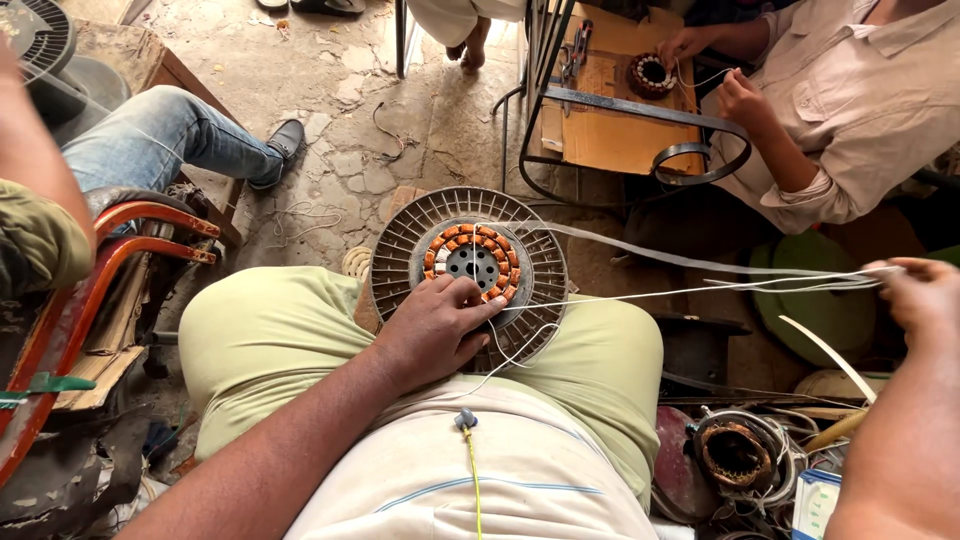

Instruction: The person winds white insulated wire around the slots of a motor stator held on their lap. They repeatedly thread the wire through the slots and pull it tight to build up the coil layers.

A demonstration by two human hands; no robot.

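While the round finned motor plate [400, 245] rests across the person's knees, its ring of copper coils [470, 236] faces up around a dark hub with small holes. The left hand [432, 328] lies palm down on the near edge of the plate, fingers curled and pressed onto the coils at the lower right of the ring, pinning them rather than gripping anything loose. Its forearm runs up from the lower left, across the lap. From under those fingers pale strings [700, 285] stretch to the right, taut and nearly level, to the right hand [925, 295]. That hand is raised at the right edge, fingers pinched shut on the strings' far ends, its forearm coming up from the lower right corner. A looser white wire [510, 355] droops from the plate over the light green trousers.

Beyond the plate, on cracked concrete, a flat brown cardboard sheet [610, 130] lies on a black metal frame [640, 105]; on it sits a second small coil ring [650, 75], which another person in a beige shirt handles with both hands. At the lower right a worn motor coil [735, 455] lies among tangled wires, and just beside it sits a small white box with a blue and green label [815, 500]. A red-framed chair [110, 260] stands at the left, near another person's jeans-clad leg.
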